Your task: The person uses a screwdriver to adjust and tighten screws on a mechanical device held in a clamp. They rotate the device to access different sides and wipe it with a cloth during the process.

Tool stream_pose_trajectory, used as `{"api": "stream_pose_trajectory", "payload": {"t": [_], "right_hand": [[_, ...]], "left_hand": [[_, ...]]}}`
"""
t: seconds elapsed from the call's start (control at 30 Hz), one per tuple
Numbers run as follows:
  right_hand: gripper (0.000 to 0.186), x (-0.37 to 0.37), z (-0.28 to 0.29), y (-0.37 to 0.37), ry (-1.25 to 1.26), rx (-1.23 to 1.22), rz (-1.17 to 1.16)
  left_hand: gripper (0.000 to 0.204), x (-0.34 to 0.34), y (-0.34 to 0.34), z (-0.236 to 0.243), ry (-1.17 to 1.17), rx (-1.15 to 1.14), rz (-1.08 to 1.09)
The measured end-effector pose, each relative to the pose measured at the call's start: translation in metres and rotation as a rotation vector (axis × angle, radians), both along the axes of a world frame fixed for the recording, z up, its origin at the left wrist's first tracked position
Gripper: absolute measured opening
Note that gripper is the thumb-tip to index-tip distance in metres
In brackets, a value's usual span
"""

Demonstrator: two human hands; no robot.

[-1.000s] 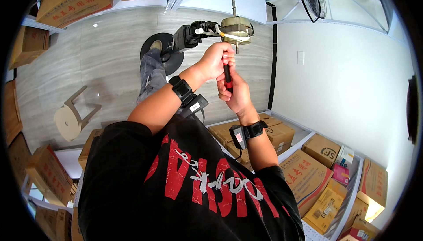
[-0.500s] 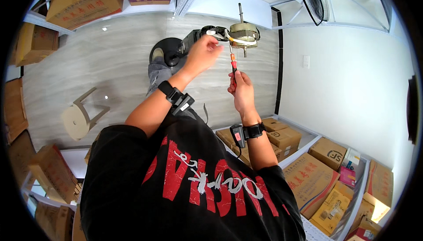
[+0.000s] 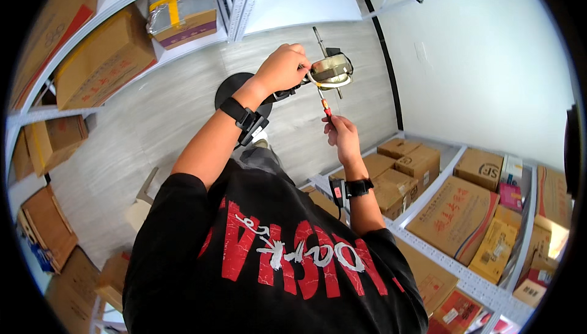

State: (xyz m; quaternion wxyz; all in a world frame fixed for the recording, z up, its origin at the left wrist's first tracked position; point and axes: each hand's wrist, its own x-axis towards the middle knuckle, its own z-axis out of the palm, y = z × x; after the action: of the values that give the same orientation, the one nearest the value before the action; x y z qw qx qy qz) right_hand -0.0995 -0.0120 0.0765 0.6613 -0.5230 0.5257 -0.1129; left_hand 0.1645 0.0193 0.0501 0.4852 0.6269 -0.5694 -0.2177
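Fingers of your right hand (image 3: 345,141) are closed round the red-and-black handle of a screwdriver (image 3: 328,112). Your left hand (image 3: 280,70) has its fingers curled in at the left edge of the gold motor (image 3: 330,65); can't tell whether they pinch the white cable (image 3: 336,84), the housing or nothing, contact too small to read. Motor is out ahead of you, one shaft (image 3: 318,37) pointing away, a shorter shaft end (image 3: 340,94) toward you. Screwdriver tip is at its lower left, right by the cable; can't tell if it's seated.

Main risk: tip slips, likely if it isn't square. Cable loop runs just beside it, so a skid could nick the jacket. Your left fingertips are near as well; pushing hard away from you could jab them. One-handed hold on the handle: any sideways lean might twist the tip out. Motor could turn or tip if your left hand isn't really bracing it; support mostly hidden, only a black stand part (image 3: 286,94) shows below that hand. Round black base (image 3: 227,92) is near your shoe (image 3: 262,143); a knock could shake everything if they're joined, can't confirm.
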Motion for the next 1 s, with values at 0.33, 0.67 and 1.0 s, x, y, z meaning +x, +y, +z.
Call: {"api": "stream_pose_trajectory", "payload": {"t": [0.33, 0.67, 1.0], "right_hand": [[0.013, 0.000, -0.007, 0.001, 0.115, -0.236, -0.019], [0.012, 0.009, -0.005, -0.001, 0.067, -0.176, -0.071], [0.012, 0.004, -0.007, 0.003, 0.041, -0.142, -0.107]], "left_hand": [[0.019, 0.001, -0.023, 0.007, 0.119, 0.385, -0.061], [0.014, 0.019, -0.019, 0.013, -0.059, 0.255, -0.230], [0.019, 0.021, -0.007, 0.032, -0.225, 0.138, -0.322]]}}
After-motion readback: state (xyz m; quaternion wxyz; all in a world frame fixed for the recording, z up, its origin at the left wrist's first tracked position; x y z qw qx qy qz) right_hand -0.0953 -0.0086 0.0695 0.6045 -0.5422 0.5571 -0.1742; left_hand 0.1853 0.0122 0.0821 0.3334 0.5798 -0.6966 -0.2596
